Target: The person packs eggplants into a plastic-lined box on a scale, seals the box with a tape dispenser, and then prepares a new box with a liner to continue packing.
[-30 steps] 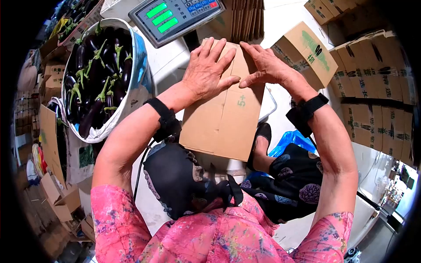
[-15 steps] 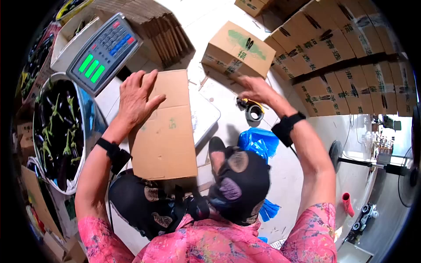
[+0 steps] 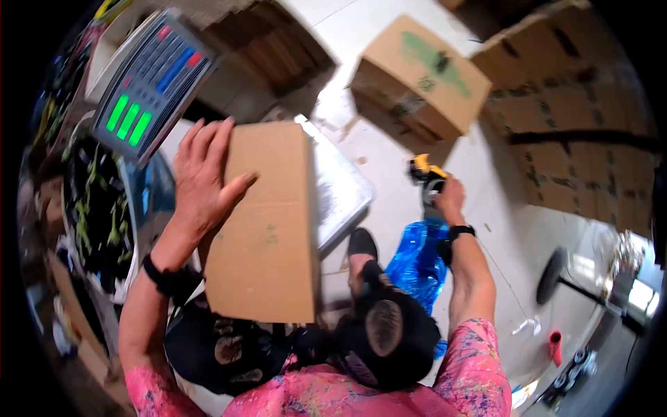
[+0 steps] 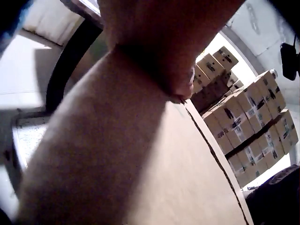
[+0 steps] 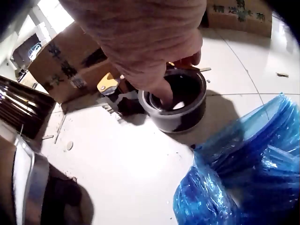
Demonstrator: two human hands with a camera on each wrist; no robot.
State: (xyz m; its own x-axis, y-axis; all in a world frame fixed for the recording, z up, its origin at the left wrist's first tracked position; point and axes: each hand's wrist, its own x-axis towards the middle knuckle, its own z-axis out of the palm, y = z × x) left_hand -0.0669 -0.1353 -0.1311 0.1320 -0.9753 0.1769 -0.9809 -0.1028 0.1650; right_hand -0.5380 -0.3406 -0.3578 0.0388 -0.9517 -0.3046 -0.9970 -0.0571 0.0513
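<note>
A closed cardboard box [image 3: 267,267] stands on the silver scale platform [image 3: 340,191] in front of the person. The left hand [image 3: 201,182] rests on its upper left edge, fingers along the side and thumb across the top. In the left wrist view that hand's dark underside lies over the box's top [image 4: 187,173]. The right hand [image 3: 451,198] is down at the floor, gripping a tape dispenser [image 3: 431,179] with yellow parts. Its thumb reaches inside the tape roll [image 5: 176,115] in the right wrist view; the other fingers are mostly hidden behind the roll.
Blue plastic bags [image 3: 418,260] lie near the right foot. A scale display [image 3: 146,90] and a sack of eggplants [image 3: 97,208] stand left. Beyond are a box with a green mark [image 3: 431,69], flattened cartons [image 3: 271,48] and stacked boxes [image 3: 570,111]. A fan [image 3: 552,274] stands right.
The right hand has left the box, moved right and down to the floor, and taken hold of the tape dispenser. The left hand stays on the box. The head view has turned right.
</note>
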